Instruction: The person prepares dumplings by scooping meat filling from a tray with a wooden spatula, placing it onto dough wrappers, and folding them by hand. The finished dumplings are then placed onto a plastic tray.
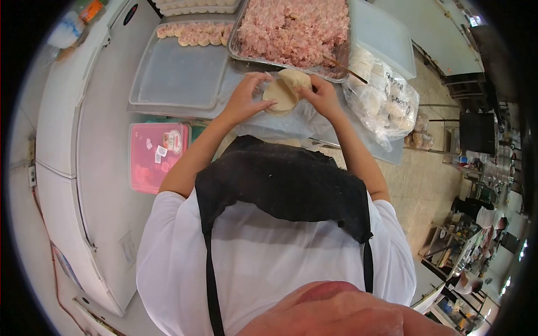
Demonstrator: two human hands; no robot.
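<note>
A stack of round, pale dough wrappers (pixel 279 96) is between my two hands, in front of the meat tray. My left hand (pixel 246 98) holds its left side, thumb on top and fingers bent around the edge. At the upper right of the stack, my right hand (pixel 322 95) pinches wrappers that are folded back from the rest. Just beyond my hands, a metal tray (pixel 234 49) holds pink minced meat (pixel 291 28), and a thin brown stick (pixel 347 70) rests in its near right corner.
Filled dumplings (pixel 196 33) line the far edge of a translucent tray (pixel 174 70) at left. A bag of wrappers (pixel 386 98) lies right, beside a translucent lid (pixel 386 39). A pink-lidded box (pixel 159 157) sits lower left, near a white freezer (pixel 106 140).
</note>
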